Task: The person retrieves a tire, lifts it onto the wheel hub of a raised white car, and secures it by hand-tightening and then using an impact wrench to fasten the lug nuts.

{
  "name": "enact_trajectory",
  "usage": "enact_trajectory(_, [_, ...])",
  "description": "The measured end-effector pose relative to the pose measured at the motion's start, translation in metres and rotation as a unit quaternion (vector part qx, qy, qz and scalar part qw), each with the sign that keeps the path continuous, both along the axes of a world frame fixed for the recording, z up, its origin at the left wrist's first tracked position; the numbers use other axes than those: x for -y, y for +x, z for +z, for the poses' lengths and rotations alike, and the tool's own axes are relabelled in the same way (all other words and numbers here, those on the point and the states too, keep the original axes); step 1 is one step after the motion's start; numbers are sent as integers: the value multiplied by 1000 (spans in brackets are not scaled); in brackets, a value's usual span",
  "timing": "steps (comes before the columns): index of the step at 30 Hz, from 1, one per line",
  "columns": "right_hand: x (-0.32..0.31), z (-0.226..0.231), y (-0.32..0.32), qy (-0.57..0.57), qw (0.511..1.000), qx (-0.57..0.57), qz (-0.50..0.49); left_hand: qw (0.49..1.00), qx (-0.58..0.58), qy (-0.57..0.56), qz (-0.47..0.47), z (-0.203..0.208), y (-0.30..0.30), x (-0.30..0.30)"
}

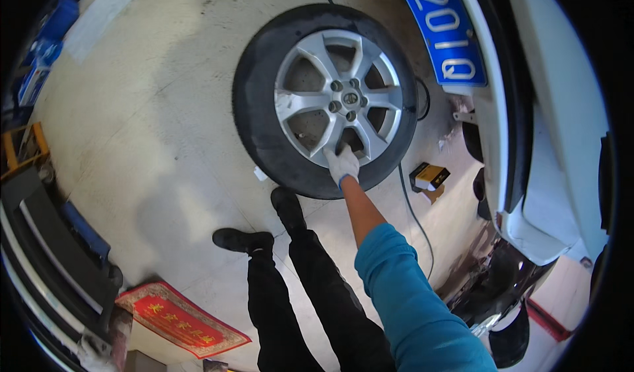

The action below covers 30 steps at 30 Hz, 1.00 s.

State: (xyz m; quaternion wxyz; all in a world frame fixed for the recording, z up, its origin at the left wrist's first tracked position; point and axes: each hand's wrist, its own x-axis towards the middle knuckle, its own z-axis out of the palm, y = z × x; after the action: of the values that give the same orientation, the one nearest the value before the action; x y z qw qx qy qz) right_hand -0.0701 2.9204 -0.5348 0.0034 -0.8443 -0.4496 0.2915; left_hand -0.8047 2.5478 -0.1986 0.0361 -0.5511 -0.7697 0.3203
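In front of my feet is a car wheel (300, 101), a black tyre on a silver alloy rim with broad spokes and several nut holes around its hub. Its outer face points up toward me; I cannot tell whether it lies fully flat or is slightly tilted. My right hand (343, 165), in a white glove with a blue cuff, grips the near edge of the rim beside a spoke. Its fingertips reach into the gap between spokes and are partly hidden. A teal sleeve covers most of that arm. My left hand does not appear.
A white car with a blue number plate (444, 32) stands close on the right. A black and yellow box (430, 176) and a dark hose (413, 213) lie by the wheel. At lower left are a red mat (181, 319) and a dark bumper-like part (59, 260).
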Motion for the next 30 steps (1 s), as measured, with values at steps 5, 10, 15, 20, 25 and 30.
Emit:
enact_trajectory(5, [-44,-66,7,9,994,-5,-113,966,62,175,181,-29,38,1])
enact_trajectory(10, [-53,-55,28,-49,977,-163,-132,593,365,545,467,-69,195,23])
enact_trajectory(15, [-55,14,7,-178,961,-192,-87,578,439,324,607,-104,384,-26])
enact_trajectory(20, [-59,162,-28,-284,883,-329,-176,355,699,148,603,-88,513,-88])
enact_trajectory(25, [-123,258,-55,-309,816,-426,-239,448,625,217,602,-13,590,-184])
enact_trajectory(30, [-175,266,-60,-217,811,-481,-253,536,488,103,681,53,559,-329])
